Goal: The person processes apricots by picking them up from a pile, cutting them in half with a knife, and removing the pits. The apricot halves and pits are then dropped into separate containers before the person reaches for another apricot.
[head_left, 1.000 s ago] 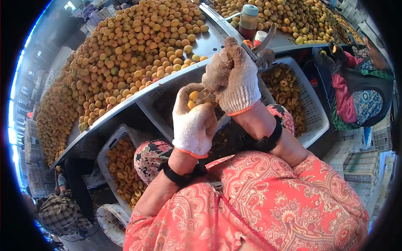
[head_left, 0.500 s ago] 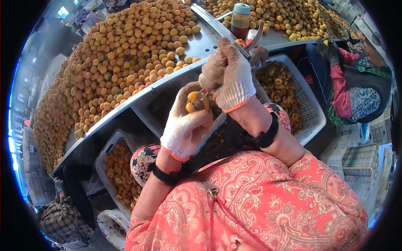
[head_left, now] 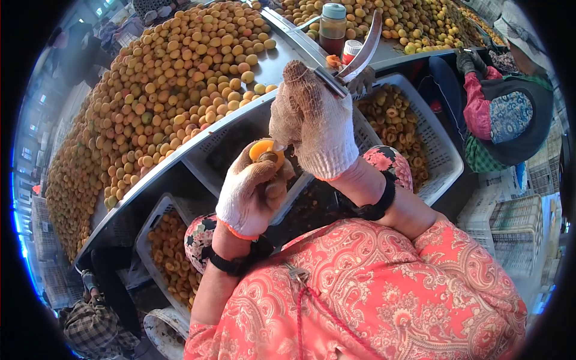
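My left hand (head_left: 252, 189), in a white knit glove with browned fingers, is closed around a cut apricot (head_left: 262, 148). The fruit's orange flesh and brown pit show at the top of my grip. Close to its right side, my right hand (head_left: 315, 120) wears a matching stained glove. Its fingers are wrapped around a curved-blade knife (head_left: 363, 51), whose metal collar crosses the glove and whose blade points up and away. A small pale tip shows below the right fingers, right at the apricot. The rest of the grip is hidden.
Whole apricots (head_left: 174, 90) are heaped on the metal table (head_left: 273, 66). Opened apricots fill a right crate (head_left: 447, 150) and a left crate (head_left: 159, 267). A jar (head_left: 333, 30) and a small white-capped bottle (head_left: 351, 51) stand beyond my hands. A co-worker (head_left: 510, 114) sits at right.
Both hands have shifted slightly left. My right hand has turned, swinging the curved blade more upright. The apricot's cut face has turned, and my left fingers have closed further over it.
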Demonstrator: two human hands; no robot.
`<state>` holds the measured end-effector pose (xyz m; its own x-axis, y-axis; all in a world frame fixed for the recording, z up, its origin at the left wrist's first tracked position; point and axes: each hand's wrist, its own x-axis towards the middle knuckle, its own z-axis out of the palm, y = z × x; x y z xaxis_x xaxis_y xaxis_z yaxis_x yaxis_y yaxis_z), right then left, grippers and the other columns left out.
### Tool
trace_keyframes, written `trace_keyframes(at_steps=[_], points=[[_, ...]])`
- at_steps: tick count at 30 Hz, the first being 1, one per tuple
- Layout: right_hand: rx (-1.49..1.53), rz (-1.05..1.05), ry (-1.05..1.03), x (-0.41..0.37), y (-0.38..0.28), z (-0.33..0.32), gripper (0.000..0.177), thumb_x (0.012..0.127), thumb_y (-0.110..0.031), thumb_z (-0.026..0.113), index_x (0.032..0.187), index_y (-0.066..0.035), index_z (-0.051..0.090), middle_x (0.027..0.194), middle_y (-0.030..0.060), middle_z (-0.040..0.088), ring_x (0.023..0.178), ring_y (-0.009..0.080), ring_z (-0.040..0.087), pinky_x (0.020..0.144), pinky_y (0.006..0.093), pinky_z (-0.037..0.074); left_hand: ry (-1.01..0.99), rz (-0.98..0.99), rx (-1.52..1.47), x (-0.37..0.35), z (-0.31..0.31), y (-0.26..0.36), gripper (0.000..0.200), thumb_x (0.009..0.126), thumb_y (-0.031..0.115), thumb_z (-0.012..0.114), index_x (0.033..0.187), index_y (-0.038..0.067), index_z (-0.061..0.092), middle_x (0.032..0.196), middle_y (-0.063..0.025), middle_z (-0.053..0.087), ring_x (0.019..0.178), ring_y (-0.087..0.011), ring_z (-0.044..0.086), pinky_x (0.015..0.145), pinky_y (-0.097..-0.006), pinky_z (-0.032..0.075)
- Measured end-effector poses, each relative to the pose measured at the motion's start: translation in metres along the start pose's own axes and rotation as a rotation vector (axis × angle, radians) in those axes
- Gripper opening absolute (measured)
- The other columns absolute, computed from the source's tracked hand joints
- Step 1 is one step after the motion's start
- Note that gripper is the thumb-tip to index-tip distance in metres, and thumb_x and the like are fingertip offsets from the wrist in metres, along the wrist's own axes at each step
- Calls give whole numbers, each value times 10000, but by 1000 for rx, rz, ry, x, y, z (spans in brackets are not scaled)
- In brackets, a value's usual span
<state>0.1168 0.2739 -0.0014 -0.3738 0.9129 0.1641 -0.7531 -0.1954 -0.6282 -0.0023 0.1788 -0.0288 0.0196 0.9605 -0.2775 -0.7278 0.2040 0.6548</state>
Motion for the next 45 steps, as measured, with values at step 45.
trace_keyframes(at_steps=[45], points=[[-117,5,294,11,22,10,260,936,-244,678,748,-121,546,552,-13,470,413,134,431,383,304,332,163,722,1025,54,-27,-30,415,821,-6,656,1212,51,533,959,-122,668,845,-228,701,707,-358,552]])
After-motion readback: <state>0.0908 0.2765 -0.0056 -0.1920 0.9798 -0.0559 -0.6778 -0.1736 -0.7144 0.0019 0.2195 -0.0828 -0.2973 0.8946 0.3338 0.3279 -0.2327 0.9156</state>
